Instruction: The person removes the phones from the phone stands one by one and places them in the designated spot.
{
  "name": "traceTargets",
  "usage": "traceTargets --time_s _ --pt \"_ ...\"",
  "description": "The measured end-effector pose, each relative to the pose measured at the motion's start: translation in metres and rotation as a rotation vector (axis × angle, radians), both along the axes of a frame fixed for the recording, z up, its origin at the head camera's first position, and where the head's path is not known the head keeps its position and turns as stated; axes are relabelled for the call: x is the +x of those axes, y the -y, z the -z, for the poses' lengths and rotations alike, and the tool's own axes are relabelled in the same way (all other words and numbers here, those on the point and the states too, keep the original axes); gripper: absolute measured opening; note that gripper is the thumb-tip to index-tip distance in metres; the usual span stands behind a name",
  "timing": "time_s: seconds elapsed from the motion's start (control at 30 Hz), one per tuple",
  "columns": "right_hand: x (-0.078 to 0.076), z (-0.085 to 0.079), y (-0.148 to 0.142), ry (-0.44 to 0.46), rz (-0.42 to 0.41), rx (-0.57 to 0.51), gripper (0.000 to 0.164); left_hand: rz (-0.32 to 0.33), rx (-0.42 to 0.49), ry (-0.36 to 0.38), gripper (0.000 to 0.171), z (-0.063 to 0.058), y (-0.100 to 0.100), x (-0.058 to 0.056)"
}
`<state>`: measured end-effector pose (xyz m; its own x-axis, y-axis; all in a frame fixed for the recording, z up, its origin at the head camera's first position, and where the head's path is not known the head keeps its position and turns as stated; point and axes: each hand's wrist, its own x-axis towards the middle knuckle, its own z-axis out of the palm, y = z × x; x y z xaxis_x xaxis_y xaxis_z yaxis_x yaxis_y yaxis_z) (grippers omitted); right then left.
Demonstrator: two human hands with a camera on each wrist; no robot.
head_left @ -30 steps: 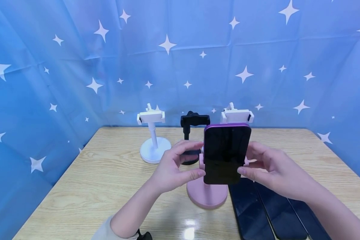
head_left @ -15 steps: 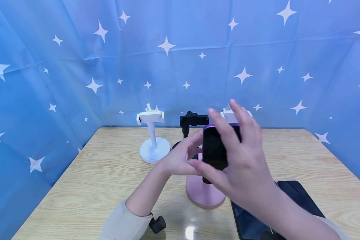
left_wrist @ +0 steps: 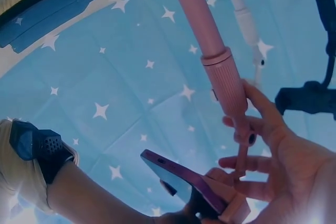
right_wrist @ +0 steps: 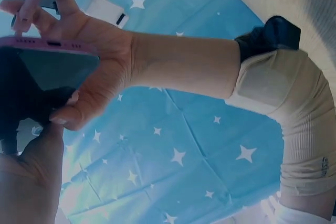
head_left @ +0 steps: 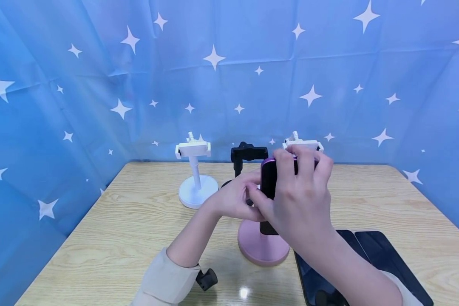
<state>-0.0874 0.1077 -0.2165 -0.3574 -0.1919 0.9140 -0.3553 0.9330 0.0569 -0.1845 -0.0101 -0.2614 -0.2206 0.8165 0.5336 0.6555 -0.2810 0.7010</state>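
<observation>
A purple-edged smartphone stands upright in the clamp of a pink phone stand. My left hand is at the phone's left side, its fingers behind the screen. In the left wrist view, the fingers of that left hand curl about the stand's thin joint and clamp, below the ribbed pink pole. Across the front of the screen, my right hand grips the phone, thumb at its left edge and fingertips near its top. The right hand covers most of the screen; the clamp is hidden in the head view.
A white phone stand stands back left, a black one in the middle, another white one behind the phone. Dark phones lie side by side at front right, partly under my right forearm. A blue star-patterned cloth hangs behind the table.
My right hand has left the phone's right side and swung across its front, closing onto it. My left hand has shifted slightly right, fingers further behind the phone. The stands have not moved.
</observation>
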Motion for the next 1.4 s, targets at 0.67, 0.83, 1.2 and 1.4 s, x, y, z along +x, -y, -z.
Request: traceTargets --time_s 0.67,0.83,1.2,1.4 --pt "-0.0041 0.0002 -0.0002 0.012 -0.039 -0.084 0.041 0.075 -0.020 0.090 0.020 0.0022 0.0008 -0.0053" --pt "-0.0054 -0.0003 -0.0006 0.018 -0.064 -0.075 0.041 0.088 -0.008 0.097 0.023 0.0028 0.0009 -0.0057" --pt "-0.0058 -0.0026 -0.0033 0.043 -0.098 -0.066 0.040 0.094 -0.014 0.123 0.020 0.0019 -0.0001 -0.0061" --pt "-0.0016 -0.0038 -0.0073 0.121 -0.148 -0.090 0.041 0.111 0.001 0.097 0.022 0.0025 0.0020 -0.0067"
